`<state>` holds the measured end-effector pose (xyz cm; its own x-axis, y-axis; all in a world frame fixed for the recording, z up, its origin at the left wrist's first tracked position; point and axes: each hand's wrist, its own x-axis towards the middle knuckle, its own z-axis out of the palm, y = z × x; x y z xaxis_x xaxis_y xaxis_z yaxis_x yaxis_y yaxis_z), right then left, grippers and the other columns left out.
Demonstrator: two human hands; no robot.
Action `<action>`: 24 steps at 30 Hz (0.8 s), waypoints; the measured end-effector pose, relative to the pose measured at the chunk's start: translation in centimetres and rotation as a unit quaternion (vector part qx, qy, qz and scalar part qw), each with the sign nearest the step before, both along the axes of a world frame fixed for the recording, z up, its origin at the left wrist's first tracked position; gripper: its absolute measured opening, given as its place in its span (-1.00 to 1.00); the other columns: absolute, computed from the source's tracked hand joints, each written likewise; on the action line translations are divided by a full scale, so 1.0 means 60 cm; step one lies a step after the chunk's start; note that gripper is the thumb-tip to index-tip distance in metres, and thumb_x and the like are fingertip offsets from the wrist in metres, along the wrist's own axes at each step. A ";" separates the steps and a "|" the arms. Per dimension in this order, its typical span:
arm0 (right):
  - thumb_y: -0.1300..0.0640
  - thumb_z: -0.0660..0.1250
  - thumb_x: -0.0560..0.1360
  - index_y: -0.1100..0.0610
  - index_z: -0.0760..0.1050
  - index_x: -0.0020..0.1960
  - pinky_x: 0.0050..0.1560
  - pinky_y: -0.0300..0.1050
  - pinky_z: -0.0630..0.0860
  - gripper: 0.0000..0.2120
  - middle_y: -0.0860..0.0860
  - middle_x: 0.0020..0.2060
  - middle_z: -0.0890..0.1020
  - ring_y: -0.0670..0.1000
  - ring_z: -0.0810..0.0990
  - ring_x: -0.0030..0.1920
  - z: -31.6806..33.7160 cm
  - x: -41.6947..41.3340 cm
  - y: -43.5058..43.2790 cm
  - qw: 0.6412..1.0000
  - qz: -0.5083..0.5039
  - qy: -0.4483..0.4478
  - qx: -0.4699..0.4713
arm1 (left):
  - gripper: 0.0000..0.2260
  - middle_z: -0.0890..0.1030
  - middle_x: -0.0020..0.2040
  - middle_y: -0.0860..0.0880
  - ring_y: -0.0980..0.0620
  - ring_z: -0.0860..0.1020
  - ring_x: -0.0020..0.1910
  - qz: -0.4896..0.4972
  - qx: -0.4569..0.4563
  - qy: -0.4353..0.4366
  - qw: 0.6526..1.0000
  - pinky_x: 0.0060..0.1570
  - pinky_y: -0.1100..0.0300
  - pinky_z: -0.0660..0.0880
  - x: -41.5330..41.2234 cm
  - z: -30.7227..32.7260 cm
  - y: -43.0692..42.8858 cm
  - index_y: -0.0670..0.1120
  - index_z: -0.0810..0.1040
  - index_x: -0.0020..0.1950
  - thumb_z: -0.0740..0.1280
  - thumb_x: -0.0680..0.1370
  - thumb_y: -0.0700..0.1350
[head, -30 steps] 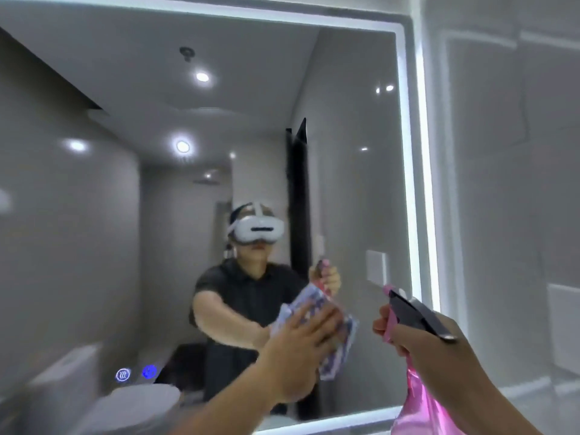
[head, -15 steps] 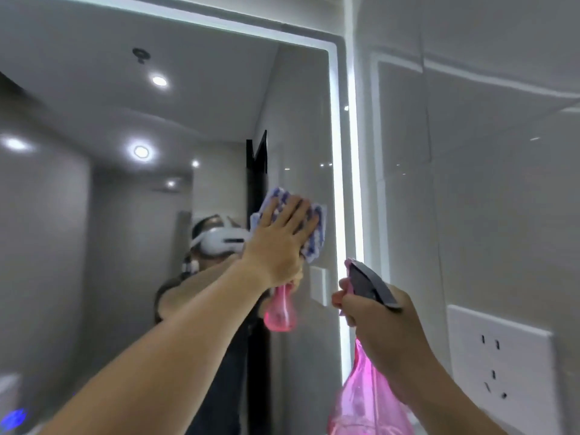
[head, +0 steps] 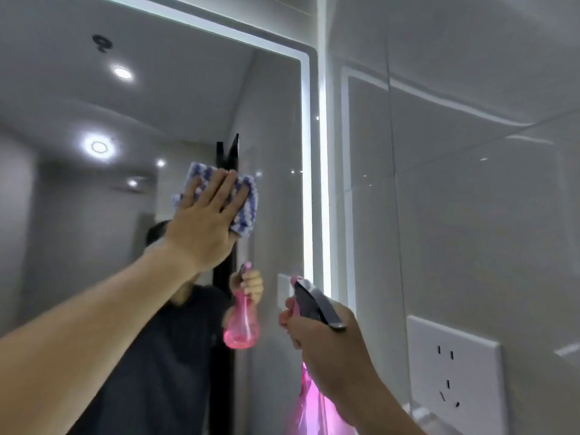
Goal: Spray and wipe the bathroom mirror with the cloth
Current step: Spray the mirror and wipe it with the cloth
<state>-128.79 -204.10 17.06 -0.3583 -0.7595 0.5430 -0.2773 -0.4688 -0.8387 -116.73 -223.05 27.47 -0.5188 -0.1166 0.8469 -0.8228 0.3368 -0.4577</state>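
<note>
Grey glossy wall tiles [head: 470, 183] flank the bathroom mirror [head: 78, 215], which has a lit strip along its top and right edges. White wall socket [head: 452, 372] sits low right; no brand or lettering legible anywhere. Left hand [head: 204, 224] is spread flat, fingers wide, pressing the blue-and-white cloth [head: 244, 211] against the glass, probably to keep full contact for wiping. Right hand [head: 326, 340] is wrapped around the pink spray bottle [head: 314, 409], nozzle toward the mirror, likely kept ready for respraying.

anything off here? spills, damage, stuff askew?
Nothing stands out. Left hand presses the cloth flat on the mirror; right hand holds the pink spray bottle upright. No drips or cracks visible.
</note>
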 end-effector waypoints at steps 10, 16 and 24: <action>0.27 0.25 0.25 0.11 0.43 -0.44 -0.48 -0.18 0.22 -0.87 -0.10 -0.59 0.37 -0.08 0.28 -0.53 -0.009 0.054 -0.007 1.000 0.016 0.013 0.017 | -0.42 0.39 0.40 -0.17 -0.20 0.27 0.41 -0.044 -0.080 -0.165 0.982 0.44 -0.11 0.02 0.114 -0.014 0.001 -0.15 0.34 0.40 0.10 0.40 0.01; 0.34 0.26 0.29 0.39 0.40 -0.25 -0.55 -0.26 0.18 -0.90 -0.02 -0.55 0.31 -0.07 0.22 -0.53 0.005 0.118 -0.025 0.998 0.052 0.022 -0.032 | -0.39 0.03 0.55 -0.17 -0.12 -0.06 0.53 0.030 0.042 0.195 0.979 0.46 -0.10 -0.27 0.249 0.047 -0.003 -0.07 -0.02 0.53 0.19 0.55 -0.06; 0.23 0.22 0.12 0.31 0.41 -0.38 -0.35 -0.16 0.29 -0.86 0.02 -0.48 0.46 -0.01 0.37 -0.39 0.036 0.285 -0.060 0.989 0.138 0.012 -0.061 | -0.34 0.35 0.45 -0.12 -0.13 0.27 0.44 0.068 0.019 -0.221 0.973 0.37 -0.22 0.23 0.366 -0.090 0.017 -0.04 0.25 0.46 0.35 0.38 -0.05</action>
<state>-111.68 -207.70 19.22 -0.1328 -0.7550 0.6422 -0.1444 -0.6263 -0.7661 -94.75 -222.02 22.10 -0.8095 -0.2357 0.5377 -0.5857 0.2627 -0.7668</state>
